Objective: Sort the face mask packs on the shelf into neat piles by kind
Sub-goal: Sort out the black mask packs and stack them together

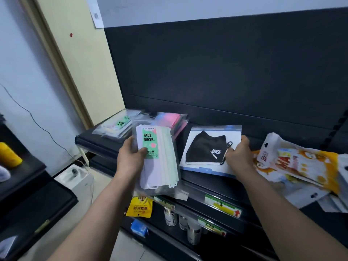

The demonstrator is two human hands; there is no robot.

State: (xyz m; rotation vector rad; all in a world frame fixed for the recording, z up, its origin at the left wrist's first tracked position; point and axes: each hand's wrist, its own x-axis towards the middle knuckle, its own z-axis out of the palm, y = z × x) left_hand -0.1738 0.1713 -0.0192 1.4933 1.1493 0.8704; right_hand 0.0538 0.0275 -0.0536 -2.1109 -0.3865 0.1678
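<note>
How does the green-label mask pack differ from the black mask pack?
The green-label mask pack is held up in the left hand; the black mask pack lies flat on the shelf, its edge in the right hand. The green-label pack holds stacked pale masks, the black pack one black mask. Both are clear bags.

Yellow pouch [139, 207] hangs low centre, blue packet [139, 227] just below. Metal canisters [194, 235], possibly cups, stand right of pouch. Green-yellow price labels [222, 205] above them. White box [75, 178] on floor [105, 183] at left; thin cable [37, 121] runs down wall [22, 72].
</note>
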